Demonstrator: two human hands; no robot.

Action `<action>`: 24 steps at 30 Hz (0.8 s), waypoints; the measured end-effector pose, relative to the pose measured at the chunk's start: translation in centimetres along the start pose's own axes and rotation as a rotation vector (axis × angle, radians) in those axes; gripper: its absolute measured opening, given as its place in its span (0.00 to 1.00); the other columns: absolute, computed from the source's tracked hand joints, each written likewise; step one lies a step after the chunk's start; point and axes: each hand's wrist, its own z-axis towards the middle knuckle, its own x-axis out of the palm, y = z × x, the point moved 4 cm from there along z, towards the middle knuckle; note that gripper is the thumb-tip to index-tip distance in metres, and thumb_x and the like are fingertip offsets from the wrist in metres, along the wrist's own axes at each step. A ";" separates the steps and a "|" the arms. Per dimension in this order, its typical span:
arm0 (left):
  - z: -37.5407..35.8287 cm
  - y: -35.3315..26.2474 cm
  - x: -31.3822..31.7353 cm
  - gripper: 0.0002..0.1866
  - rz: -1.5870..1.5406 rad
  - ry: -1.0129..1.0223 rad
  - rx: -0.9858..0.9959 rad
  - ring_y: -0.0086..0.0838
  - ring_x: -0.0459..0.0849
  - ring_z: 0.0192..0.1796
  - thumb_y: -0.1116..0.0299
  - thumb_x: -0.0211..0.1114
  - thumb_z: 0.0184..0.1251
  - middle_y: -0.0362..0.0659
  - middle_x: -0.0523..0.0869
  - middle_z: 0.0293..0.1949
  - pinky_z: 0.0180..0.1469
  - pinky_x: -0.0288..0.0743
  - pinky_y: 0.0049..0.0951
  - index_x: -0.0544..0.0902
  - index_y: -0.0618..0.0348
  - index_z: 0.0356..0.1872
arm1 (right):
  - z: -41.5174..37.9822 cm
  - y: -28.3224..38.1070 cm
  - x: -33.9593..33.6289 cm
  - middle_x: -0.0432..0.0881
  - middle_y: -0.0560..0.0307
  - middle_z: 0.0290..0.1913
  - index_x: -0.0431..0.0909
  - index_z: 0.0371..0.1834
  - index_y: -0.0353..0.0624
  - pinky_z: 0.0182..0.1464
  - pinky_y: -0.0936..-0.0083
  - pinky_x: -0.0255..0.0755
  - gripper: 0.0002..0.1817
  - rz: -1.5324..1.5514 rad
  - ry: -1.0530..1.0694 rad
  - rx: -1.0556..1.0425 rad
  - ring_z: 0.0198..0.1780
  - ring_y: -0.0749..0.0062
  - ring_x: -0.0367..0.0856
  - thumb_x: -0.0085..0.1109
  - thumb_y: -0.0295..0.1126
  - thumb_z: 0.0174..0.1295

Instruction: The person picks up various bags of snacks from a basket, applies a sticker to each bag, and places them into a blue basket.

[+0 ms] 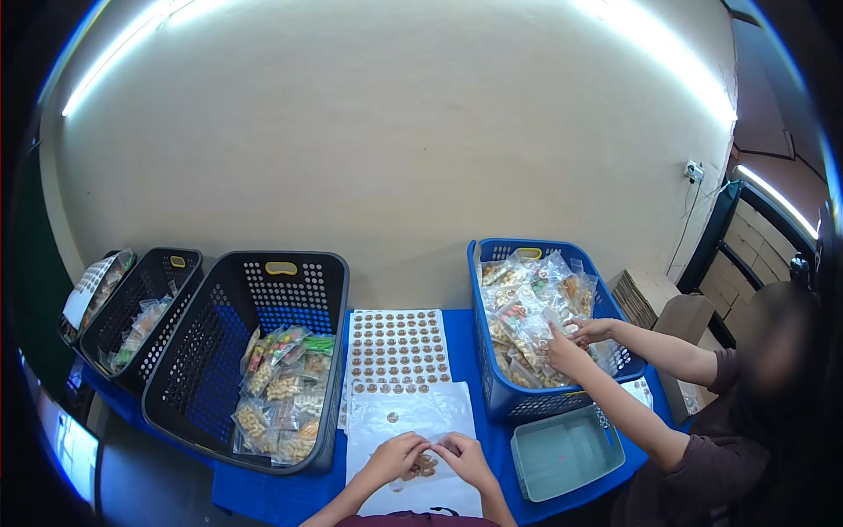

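From my end of the head feed: left hand (397, 457) and right hand (464, 458) close together at the near table edge, thumbs and fingers drawn in, pinching the upper edge of a small clear packet (423, 466). Fingers nearly closed on both; can't tell exactly how much film each has. Packet sits between the hands, over a white sheet (450, 406); brownish pieces inside, type unclear. A sheet of round stickers (398, 347) lies just beyond. Black basket (332, 369) to my left, blue basket (505, 400) to my right, a co-worker's hands (575, 344) at the bags in it; green tray (566, 461) nearer.

Handling, my judgement: light, limp, slick film; contents probably brittle, so no squeezing the belly. I'd take hold at the flat top edge, both corners, and keep it taut.
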 end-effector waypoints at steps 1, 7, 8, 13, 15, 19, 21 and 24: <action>0.1 -0.3 -0.1 0.11 -0.007 -0.009 -0.011 0.37 0.79 0.32 0.61 0.54 0.60 0.44 0.80 0.30 0.34 0.72 0.31 0.80 0.56 0.31 | -0.1 0.7 -0.1 0.65 0.63 0.13 0.77 0.25 0.35 0.19 0.82 0.53 0.11 0.035 -0.075 -0.036 0.17 0.85 0.58 0.62 0.34 0.51; 0.3 -0.8 -1.4 0.12 0.011 -0.054 0.064 0.36 0.78 0.26 0.59 0.57 0.58 0.42 0.80 0.25 0.30 0.70 0.29 0.81 0.56 0.29 | -0.7 -0.3 1.4 0.67 0.65 0.14 0.77 0.23 0.37 0.19 0.83 0.53 0.12 0.242 -0.046 0.125 0.18 0.87 0.59 0.57 0.36 0.55; 0.3 -0.8 -1.5 0.11 0.016 -0.048 0.035 0.36 0.78 0.26 0.59 0.57 0.58 0.43 0.79 0.25 0.29 0.70 0.29 0.81 0.56 0.28 | -0.8 -0.1 1.5 0.67 0.66 0.14 0.77 0.23 0.37 0.20 0.84 0.53 0.13 0.263 -0.038 0.141 0.18 0.87 0.59 0.56 0.37 0.56; 0.5 -1.9 -2.9 0.10 0.064 -0.173 0.046 0.36 0.77 0.24 0.61 0.57 0.58 0.42 0.79 0.23 0.27 0.70 0.29 0.80 0.56 0.26 | -1.3 1.0 1.7 0.67 0.66 0.14 0.78 0.23 0.38 0.21 0.85 0.53 0.16 0.294 -0.006 0.189 0.19 0.88 0.60 0.51 0.40 0.59; 0.8 -1.3 -3.4 0.10 0.083 -0.251 0.038 0.33 0.77 0.23 0.62 0.59 0.57 0.41 0.79 0.22 0.26 0.69 0.29 0.80 0.56 0.24 | -1.3 1.4 1.5 0.67 0.66 0.14 0.78 0.22 0.38 0.21 0.85 0.53 0.15 0.280 0.015 0.184 0.19 0.88 0.60 0.53 0.39 0.59; 1.3 -1.7 -4.3 0.12 0.001 -0.303 0.008 0.30 0.75 0.19 0.62 0.59 0.57 0.42 0.79 0.19 0.24 0.66 0.26 0.80 0.59 0.20 | -1.5 1.4 1.5 0.68 0.67 0.15 0.77 0.23 0.37 0.22 0.86 0.53 0.13 0.245 -0.037 0.154 0.19 0.88 0.60 0.55 0.36 0.57; 1.3 -1.4 -4.8 0.12 -0.038 -0.334 -0.038 0.29 0.74 0.19 0.62 0.59 0.57 0.42 0.78 0.19 0.23 0.65 0.26 0.80 0.60 0.21 | -1.7 1.5 1.4 0.68 0.68 0.15 0.77 0.23 0.37 0.22 0.87 0.53 0.11 0.281 -0.095 0.082 0.20 0.89 0.60 0.57 0.34 0.56; 1.5 -1.3 -4.9 0.14 -0.109 -0.334 -0.089 0.27 0.72 0.17 0.63 0.58 0.58 0.43 0.77 0.16 0.22 0.64 0.26 0.79 0.62 0.20 | -2.0 1.0 1.6 0.69 0.68 0.16 0.77 0.24 0.37 0.22 0.88 0.54 0.08 0.396 -0.134 0.072 0.20 0.89 0.61 0.58 0.31 0.55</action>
